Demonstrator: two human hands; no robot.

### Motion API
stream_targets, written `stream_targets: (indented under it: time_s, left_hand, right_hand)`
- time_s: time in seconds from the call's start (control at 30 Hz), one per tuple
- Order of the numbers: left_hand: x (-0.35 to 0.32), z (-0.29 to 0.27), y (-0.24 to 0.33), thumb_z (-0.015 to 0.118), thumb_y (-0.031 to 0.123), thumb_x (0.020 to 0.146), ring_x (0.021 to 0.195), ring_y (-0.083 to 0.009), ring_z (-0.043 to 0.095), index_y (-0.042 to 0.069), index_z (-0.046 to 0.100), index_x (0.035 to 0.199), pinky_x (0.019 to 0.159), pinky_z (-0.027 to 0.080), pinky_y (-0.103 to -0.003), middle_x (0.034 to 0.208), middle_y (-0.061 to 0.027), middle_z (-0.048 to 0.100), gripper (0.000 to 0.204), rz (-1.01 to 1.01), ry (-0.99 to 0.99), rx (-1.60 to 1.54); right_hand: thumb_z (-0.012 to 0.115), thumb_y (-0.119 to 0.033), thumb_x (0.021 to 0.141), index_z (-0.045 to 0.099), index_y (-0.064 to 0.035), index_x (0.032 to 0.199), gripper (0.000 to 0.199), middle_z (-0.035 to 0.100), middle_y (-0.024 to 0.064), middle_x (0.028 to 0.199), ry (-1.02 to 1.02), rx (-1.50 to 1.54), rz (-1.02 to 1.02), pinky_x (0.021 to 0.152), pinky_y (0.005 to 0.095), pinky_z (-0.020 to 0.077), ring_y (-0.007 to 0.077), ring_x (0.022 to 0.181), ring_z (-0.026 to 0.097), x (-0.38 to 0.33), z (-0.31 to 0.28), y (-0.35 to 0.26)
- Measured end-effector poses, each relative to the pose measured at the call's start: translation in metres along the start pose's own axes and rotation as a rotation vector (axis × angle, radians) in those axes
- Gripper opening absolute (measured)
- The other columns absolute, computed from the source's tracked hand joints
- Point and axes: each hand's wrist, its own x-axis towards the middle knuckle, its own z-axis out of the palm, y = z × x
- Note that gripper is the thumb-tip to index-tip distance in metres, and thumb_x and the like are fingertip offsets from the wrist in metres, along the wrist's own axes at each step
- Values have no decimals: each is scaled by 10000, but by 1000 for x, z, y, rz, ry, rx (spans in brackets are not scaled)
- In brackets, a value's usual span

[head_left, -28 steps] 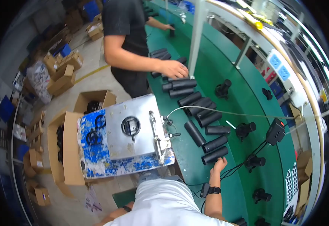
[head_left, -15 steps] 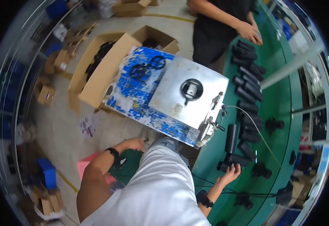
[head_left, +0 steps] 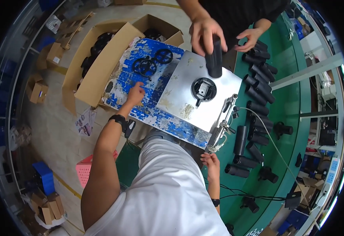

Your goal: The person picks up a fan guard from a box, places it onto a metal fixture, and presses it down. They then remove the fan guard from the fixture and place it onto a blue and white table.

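Observation:
My left hand (head_left: pixel 135 94), with a black watch on its wrist, rests with spread fingers on the blue paint-worn table top (head_left: pixel 148 110) and holds nothing. Black ring-shaped parts (head_left: pixel 150 65) lie just beyond it. My right hand (head_left: pixel 211 165) hangs loosely open at the table's near right corner, beside the clamp lever (head_left: pixel 225 118). Black cylinders (head_left: pixel 243 139) lie on the green belt just right of it. A co-worker's hand (head_left: pixel 203 33) holds a black cylinder (head_left: pixel 214 59) upright over the metal plate (head_left: pixel 195 94) and its round fixture (head_left: pixel 203 88).
Open cardboard boxes (head_left: pixel 97 67) with black parts stand left of the table. Several more black cylinders (head_left: pixel 258 78) and small black devices (head_left: pixel 282 129) lie on the green belt (head_left: pixel 290 102), with a white cable (head_left: pixel 274 145) running across it. A pink crate (head_left: pixel 85 171) and small boxes sit on the floor.
My left hand has reached forward onto the blue table top. My right hand has drawn back from the cylinders to the table corner. The co-worker has brought a cylinder over the metal plate.

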Motion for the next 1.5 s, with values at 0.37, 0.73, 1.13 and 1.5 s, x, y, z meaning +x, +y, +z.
stream_targets:
  time_s: [0.37,0.73,1.13,1.5]
  left_hand:
    - [81,-19,9,613,67,799,1126,-444,475,101,375,1344,890,451,-510,1308,-234,391,596,194,203,355]
    - [81,-9,-11,631,170,831,1258,-472,350,107,472,1307,980,385,-538,1431,-235,262,506,247,81,382]
    - [86,-5,-29,734,238,793,1304,-396,341,76,431,1317,1028,336,-516,1407,-203,371,626,258,111,404]
    - [2,-21,-18,684,84,740,1243,-428,408,23,368,1378,1016,376,-451,1422,-244,344,715,305,169,159]
  right_hand:
    - [519,-114,873,574,-15,1040,201,654,71,954,-73,-151,82,758,256,477,140,823,610,43,83,31]
    - [550,-96,863,571,16,1067,234,656,106,898,35,-225,37,729,276,497,157,792,614,71,111,76]
    - [525,-247,792,697,-31,948,318,660,212,1034,-742,-1622,214,870,422,490,371,993,619,134,99,64]
    - [568,-279,809,677,17,966,352,659,201,1064,-548,-1399,25,865,413,496,342,1020,621,106,166,13]
